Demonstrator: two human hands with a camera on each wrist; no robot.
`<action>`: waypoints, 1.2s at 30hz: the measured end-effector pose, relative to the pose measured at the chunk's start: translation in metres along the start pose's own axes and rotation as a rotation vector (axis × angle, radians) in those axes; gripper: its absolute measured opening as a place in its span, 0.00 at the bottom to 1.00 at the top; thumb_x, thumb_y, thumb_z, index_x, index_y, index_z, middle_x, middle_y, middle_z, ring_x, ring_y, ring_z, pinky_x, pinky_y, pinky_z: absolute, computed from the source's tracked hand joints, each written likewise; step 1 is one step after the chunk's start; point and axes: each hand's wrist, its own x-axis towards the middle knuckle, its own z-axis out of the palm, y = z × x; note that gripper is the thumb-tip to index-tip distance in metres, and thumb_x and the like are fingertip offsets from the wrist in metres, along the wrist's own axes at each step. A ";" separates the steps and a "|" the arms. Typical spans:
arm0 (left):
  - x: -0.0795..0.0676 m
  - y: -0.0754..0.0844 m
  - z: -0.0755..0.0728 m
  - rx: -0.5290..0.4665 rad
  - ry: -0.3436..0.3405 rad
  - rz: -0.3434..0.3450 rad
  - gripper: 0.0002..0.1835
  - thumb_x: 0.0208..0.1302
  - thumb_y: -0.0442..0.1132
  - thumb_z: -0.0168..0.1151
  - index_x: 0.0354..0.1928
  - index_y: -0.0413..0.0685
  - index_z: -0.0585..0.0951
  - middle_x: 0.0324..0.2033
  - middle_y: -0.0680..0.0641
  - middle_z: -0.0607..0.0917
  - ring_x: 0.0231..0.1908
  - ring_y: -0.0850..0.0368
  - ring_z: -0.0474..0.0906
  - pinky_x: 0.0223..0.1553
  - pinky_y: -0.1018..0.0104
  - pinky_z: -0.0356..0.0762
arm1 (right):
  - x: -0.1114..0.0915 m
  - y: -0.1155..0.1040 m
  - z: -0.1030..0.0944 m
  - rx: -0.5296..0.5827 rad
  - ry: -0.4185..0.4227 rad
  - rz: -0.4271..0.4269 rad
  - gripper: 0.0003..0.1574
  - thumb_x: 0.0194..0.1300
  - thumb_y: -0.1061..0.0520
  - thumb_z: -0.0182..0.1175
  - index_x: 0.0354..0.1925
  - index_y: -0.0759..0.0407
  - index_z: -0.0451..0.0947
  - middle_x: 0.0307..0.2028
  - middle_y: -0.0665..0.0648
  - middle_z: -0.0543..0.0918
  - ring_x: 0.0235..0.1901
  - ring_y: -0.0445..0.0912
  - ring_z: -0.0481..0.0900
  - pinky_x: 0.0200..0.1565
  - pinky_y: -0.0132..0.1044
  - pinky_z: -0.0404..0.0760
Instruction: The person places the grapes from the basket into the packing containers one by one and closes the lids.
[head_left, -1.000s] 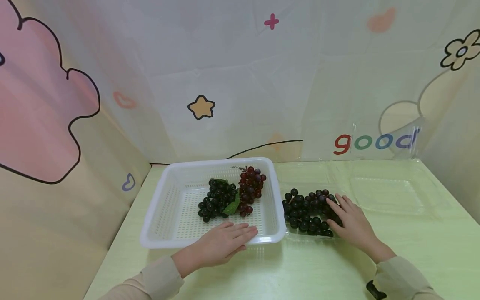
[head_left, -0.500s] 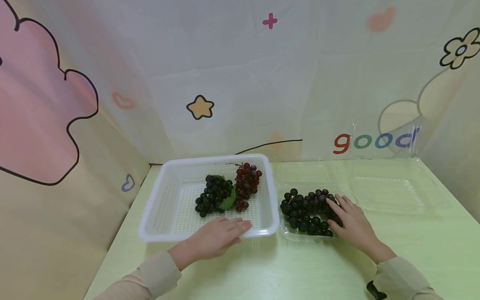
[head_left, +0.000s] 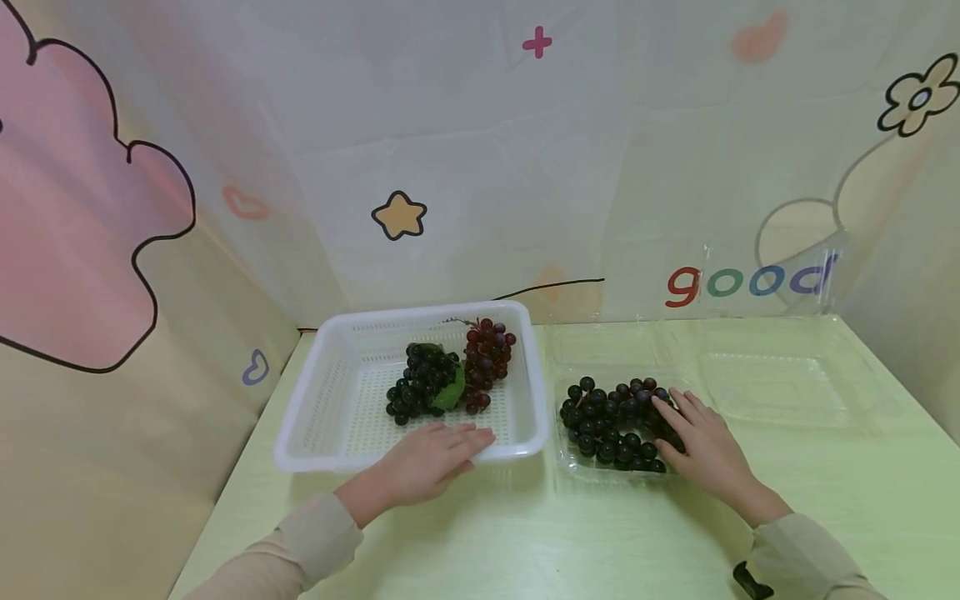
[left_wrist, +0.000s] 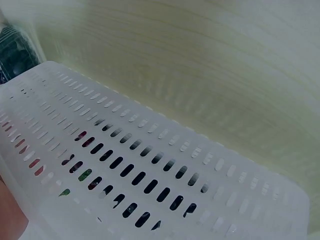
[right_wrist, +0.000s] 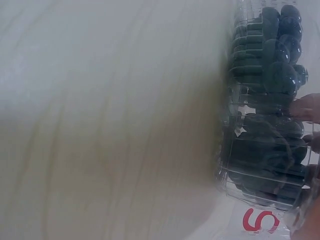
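My left hand [head_left: 423, 462] rests on the near rim of a white slotted plastic basket [head_left: 300, 400], its fingers straight and together. Inside the basket, a bunch of dark grapes [head_left: 420, 379] with a green leaf lies beside a bunch of red grapes [head_left: 487, 354]. Through the slots of the basket wall [left_wrist: 150, 135] in the left wrist view, bits of the grapes show. To the right, a clear plastic box [head_left: 600, 475] holds another bunch of dark grapes [head_left: 600, 417]. My right hand [head_left: 708, 446] lies over that box's right side, fingers spread and touching the grapes.
The box's clear lid [head_left: 611, 343] stands folded back behind it. Another clear container [head_left: 780, 387] sits open at the back right of the pale green table [head_left: 480, 542]. A printed curtain [head_left: 465, 150] closes off the back.
The basket, with both bunches in it, has slid left and slightly away, and my left hand has moved along with it. A narrow gap now parts basket and box. My right hand stays put.
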 end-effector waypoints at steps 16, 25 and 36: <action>0.002 -0.007 0.003 0.025 0.053 -0.039 0.24 0.63 0.44 0.49 0.62 0.52 0.65 0.59 0.51 0.69 0.58 0.55 0.67 0.56 0.57 0.66 | 0.000 -0.002 -0.002 -0.007 0.005 -0.006 0.38 0.53 0.54 0.61 0.60 0.64 0.62 0.60 0.72 0.61 0.59 0.66 0.57 0.54 0.61 0.56; 0.016 0.022 0.000 0.025 0.138 -0.018 0.26 0.64 0.47 0.48 0.63 0.50 0.63 0.63 0.48 0.63 0.63 0.54 0.58 0.58 0.57 0.62 | 0.000 -0.003 -0.003 -0.008 0.009 -0.006 0.37 0.53 0.55 0.61 0.60 0.64 0.62 0.59 0.72 0.61 0.58 0.66 0.57 0.54 0.61 0.57; 0.037 0.049 0.003 0.004 0.082 0.036 0.27 0.66 0.50 0.43 0.66 0.52 0.57 0.66 0.48 0.57 0.66 0.53 0.51 0.62 0.58 0.57 | 0.000 -0.005 -0.005 0.012 -0.010 0.007 0.37 0.54 0.56 0.60 0.60 0.64 0.61 0.60 0.72 0.60 0.59 0.66 0.56 0.55 0.61 0.55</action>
